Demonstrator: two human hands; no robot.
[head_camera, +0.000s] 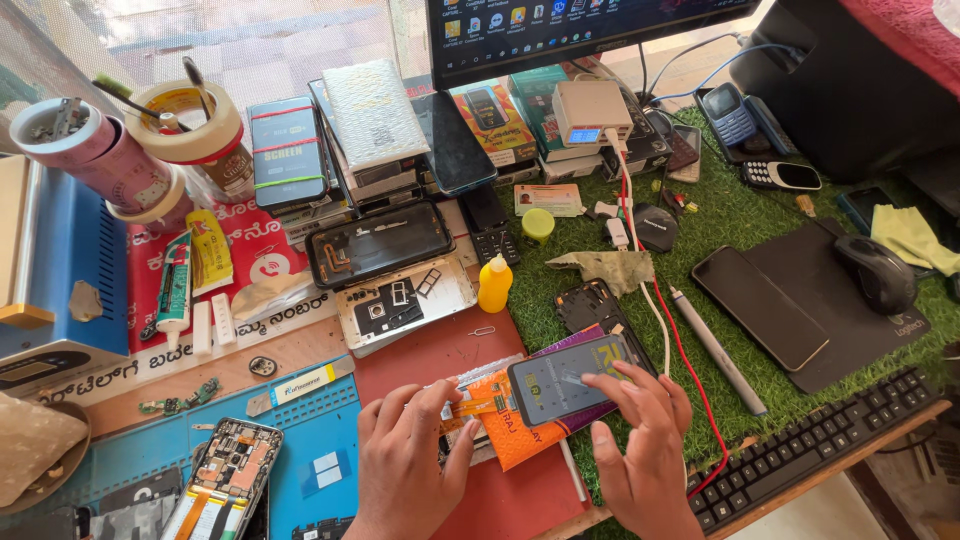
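1. The left hand (408, 455) is curled, fingertips pinning an orange packet (510, 425) on the desk (440, 350).
2. The right hand (640, 440) pinches a dark phone screen (568, 378), seemingly just above that packet.
3. Beyond stands a yellow bottle (494, 283).

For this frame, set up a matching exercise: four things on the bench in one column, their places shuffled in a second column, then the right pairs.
Things:
1. yellow squeeze bottle
2. black mouse
3. phone with lit screen
4. opened phone with exposed boards

Places:
A. on the blue mat at the lower left
B. on the dark mouse pad at the right
C. under the right hand, over orange and purple packets, with the left hand beside it
D. upright at the edge of the green turf, beside a bare phone frame

Pairs: 1-D, 2-B, 3-C, 4-A
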